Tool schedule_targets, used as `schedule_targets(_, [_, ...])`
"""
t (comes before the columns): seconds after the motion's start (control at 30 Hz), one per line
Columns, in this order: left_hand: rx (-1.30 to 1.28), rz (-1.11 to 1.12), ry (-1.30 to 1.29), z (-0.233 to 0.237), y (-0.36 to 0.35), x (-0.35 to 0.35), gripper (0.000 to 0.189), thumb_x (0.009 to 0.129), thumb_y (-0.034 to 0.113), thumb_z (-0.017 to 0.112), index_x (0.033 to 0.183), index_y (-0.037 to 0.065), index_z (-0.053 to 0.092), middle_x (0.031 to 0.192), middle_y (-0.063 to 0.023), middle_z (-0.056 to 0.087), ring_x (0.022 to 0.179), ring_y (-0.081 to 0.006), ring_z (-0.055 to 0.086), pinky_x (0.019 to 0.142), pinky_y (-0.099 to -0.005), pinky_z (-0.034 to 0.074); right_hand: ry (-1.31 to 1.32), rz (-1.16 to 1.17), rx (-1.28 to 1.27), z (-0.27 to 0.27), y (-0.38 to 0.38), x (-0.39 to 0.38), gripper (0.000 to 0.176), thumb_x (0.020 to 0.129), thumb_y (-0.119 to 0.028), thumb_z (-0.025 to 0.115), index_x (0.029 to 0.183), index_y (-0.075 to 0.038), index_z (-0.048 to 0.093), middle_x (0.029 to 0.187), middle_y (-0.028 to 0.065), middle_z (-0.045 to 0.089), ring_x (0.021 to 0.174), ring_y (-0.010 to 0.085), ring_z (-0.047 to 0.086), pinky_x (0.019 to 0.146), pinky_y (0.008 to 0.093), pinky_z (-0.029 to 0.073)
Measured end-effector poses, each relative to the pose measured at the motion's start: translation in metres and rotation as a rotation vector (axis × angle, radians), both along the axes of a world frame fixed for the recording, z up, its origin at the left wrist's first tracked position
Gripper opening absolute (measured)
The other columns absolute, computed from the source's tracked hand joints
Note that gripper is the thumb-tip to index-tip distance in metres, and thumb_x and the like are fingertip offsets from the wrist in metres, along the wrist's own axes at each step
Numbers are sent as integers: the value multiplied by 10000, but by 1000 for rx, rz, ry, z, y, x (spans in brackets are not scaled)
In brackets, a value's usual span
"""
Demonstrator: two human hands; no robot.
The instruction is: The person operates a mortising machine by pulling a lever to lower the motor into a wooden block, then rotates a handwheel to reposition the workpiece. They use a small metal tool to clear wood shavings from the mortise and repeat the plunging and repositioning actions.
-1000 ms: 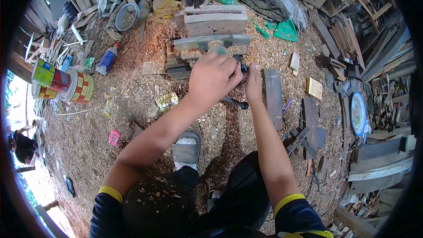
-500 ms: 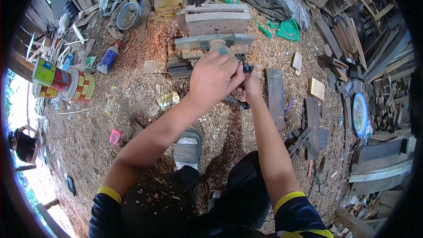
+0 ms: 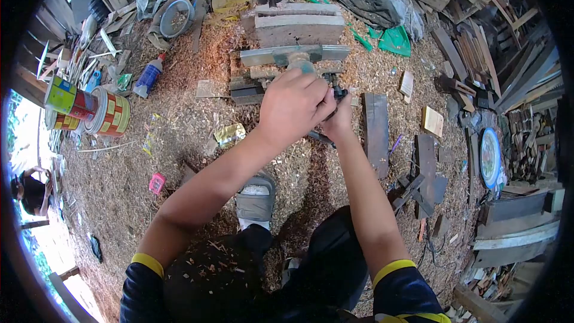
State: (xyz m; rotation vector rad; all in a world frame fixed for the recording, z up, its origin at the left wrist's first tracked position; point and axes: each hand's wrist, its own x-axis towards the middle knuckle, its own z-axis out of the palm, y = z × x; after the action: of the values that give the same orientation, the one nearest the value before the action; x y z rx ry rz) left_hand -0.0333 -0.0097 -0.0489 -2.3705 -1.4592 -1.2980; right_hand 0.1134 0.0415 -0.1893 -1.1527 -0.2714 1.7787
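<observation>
In the head view, my left hand point(image 3: 293, 104) lies with curled fingers over the near side of a metal vise point(image 3: 299, 57). Its fingers and thumb reach toward a small black part point(image 3: 339, 93) beside my right hand point(image 3: 339, 121). My right hand is closed around something at the vise's right, mostly hidden by its own fingers. A dark handle bar point(image 3: 321, 138) shows just below both hands. Behind the vise's long jaw stands a grey block point(image 3: 299, 27). What my left fingers grip is hidden.
Wood shavings cover the ground. Planks point(image 3: 376, 134) and a wooden block point(image 3: 432, 121) lie at right; paint cans point(image 3: 110, 113), a blue bottle point(image 3: 148, 76) and a pink tape measure point(image 3: 156, 183) at left. A person point(image 3: 31, 191) is at the far left.
The dark handle bar below my hands has turned and shows less. My right hand has shifted slightly, its fingers now nearer the small black part. The whole view has shifted a little.
</observation>
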Motion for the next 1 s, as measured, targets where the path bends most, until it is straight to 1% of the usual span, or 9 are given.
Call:
schedule_targets(0.23, [12,-21,-6,1,1,-1,216,869,128,726,744,58,564,720,-111,540,710,-337,563,657,-455,478,-1000,45,621,-8,-4,20,687,1115,-651,330,966,-73,670,744,17,647,627,122,565,575,288,443])
schedule_targets(0.37, [7,-26,-3,1,0,-1,217,871,130,726,745,58,565,721,-110,537,711,-335,562,657,-456,479,-828,164,508,-16,6,22,755,1099,-697,300,958,-60,680,740,17,646,623,128,574,576,317,446])
schedule_targets(0.43, [8,-24,-7,1,0,-1,217,871,131,727,745,58,566,722,-110,536,711,-334,562,657,-456,479,19,95,-20,-16,7,10,812,1077,-749,252,954,-68,678,729,5,632,608,133,562,565,319,446])
schedule_targets(0.47, [9,-25,-9,0,0,-1,217,872,132,728,745,58,568,724,-109,537,711,-332,562,656,-455,480,21,97,-20,0,4,-2,812,1077,-749,252,954,-68,678,729,5,632,608,133,562,565,319,446])
schedule_targets(0.57, [14,-29,-5,-1,1,-2,214,873,132,729,747,59,573,726,-106,538,711,-329,564,656,-453,482,-10,-129,-96,24,-3,-12,842,1059,-782,218,912,-82,663,715,-12,614,586,129,533,532,294,415])
schedule_targets(0.63, [24,-34,-1,0,1,-2,211,873,132,730,748,60,576,727,-105,538,711,-328,565,657,-451,484,-336,224,166,-33,6,24,825,1065,-772,217,961,-89,668,741,-8,629,603,128,539,549,292,425])
schedule_targets(0.87, [8,-37,-4,0,0,-2,191,870,130,734,761,62,594,730,-103,543,723,-323,573,662,-446,484,-975,243,513,-21,4,23,813,1081,-738,166,1133,-91,655,847,18,678,654,135,591,549,298,452])
schedule_targets(0.93, [6,-32,3,0,0,-3,188,869,131,736,763,62,597,734,-102,548,726,-323,575,661,-446,483,5,74,-43,33,-6,-2,805,1090,-717,147,1201,-82,628,969,36,714,782,161,652,608,319,497])
schedule_targets(1.0, [15,-38,-8,0,0,-3,187,868,133,737,765,61,598,743,-103,559,730,-324,577,664,-445,483,116,112,-73,37,-8,-11,804,1089,-714,135,1237,-84,612,1021,42,720,851,180,666,660,346,518])
